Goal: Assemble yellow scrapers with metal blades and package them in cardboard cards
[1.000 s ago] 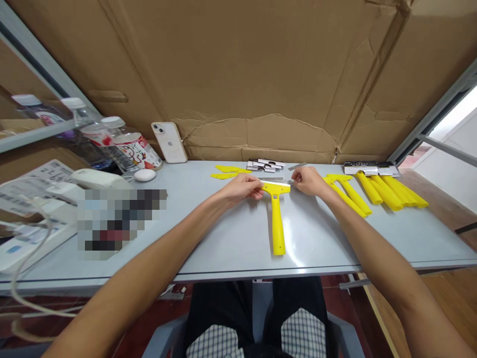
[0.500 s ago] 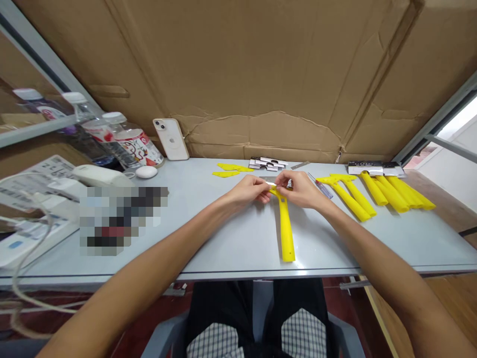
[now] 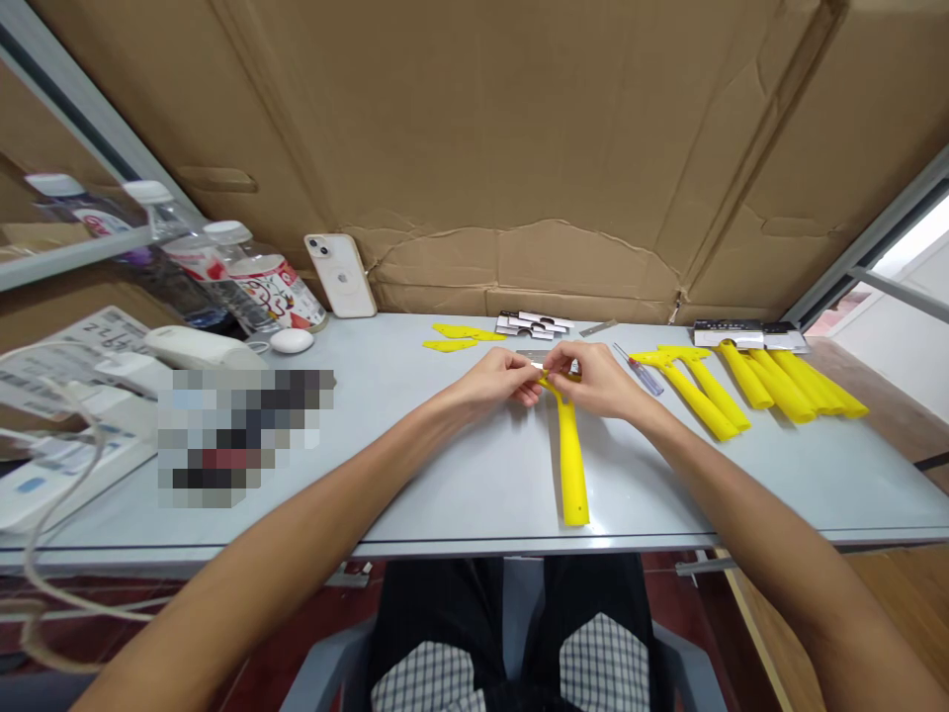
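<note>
A yellow scraper (image 3: 572, 465) stretches down the table toward me, its handle end close to the front edge. My left hand (image 3: 507, 378) is closed, with thumb and fingers pinching the left side of its head. On the other side my right hand (image 3: 591, 380) is also closed, fingertips pressed at the same head. What lies between the fingertips is mostly hidden, though a bit of shiny metal shows there. Just behind my hands lies a thin metal blade (image 3: 531, 353). A screwdriver (image 3: 647, 376) with a clear purplish handle rests right of my right hand.
Several yellow handles (image 3: 786, 391) and two scraper bodies (image 3: 697, 396) lie to the right. Flat yellow pieces (image 3: 451, 344), packaged blades (image 3: 530, 325) and a loose metal strip (image 3: 597, 328) lie at the back. A phone (image 3: 341, 277), bottles (image 3: 278, 292) and a power strip (image 3: 66, 465) are left.
My right hand's fingers have shifted slightly at the scraper's head. The scraper's handle end has moved a touch toward me. My left hand stays nearly still.
</note>
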Available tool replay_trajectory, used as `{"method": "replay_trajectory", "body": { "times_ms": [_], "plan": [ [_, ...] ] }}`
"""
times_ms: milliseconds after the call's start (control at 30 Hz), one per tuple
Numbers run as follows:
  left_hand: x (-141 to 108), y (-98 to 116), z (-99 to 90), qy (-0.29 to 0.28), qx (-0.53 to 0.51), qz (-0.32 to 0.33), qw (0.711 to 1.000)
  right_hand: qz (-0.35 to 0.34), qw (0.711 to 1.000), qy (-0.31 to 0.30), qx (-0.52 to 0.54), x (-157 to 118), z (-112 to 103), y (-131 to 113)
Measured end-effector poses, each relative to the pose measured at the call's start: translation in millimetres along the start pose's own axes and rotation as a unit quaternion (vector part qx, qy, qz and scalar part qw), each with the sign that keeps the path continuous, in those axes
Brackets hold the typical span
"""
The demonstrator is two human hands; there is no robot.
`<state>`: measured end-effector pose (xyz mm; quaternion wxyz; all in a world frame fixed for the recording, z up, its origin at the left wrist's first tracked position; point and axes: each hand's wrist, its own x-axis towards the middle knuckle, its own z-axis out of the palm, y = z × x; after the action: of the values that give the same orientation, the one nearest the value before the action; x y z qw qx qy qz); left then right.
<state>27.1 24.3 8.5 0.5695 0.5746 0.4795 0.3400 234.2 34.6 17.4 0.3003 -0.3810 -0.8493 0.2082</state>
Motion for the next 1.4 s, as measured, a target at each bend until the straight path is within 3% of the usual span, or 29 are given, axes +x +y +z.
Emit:
{"method": "replay_trajectory", "body": {
  "times_ms": [267, 1400],
  "plan": [
    [3.1, -2.8, -3.3, 0.001, -0.009, 0.001, 1.0, -0.039, 0.997, 0.016, -0.066, 0.5, -10.7, 1.6],
    [-1.1, 2.2, -3.5, 0.009, 0.001, -0.001, 1.0, -0.115, 0.986, 0.011, -0.119, -1.8, -2.0, 13.7]
  ]
}}
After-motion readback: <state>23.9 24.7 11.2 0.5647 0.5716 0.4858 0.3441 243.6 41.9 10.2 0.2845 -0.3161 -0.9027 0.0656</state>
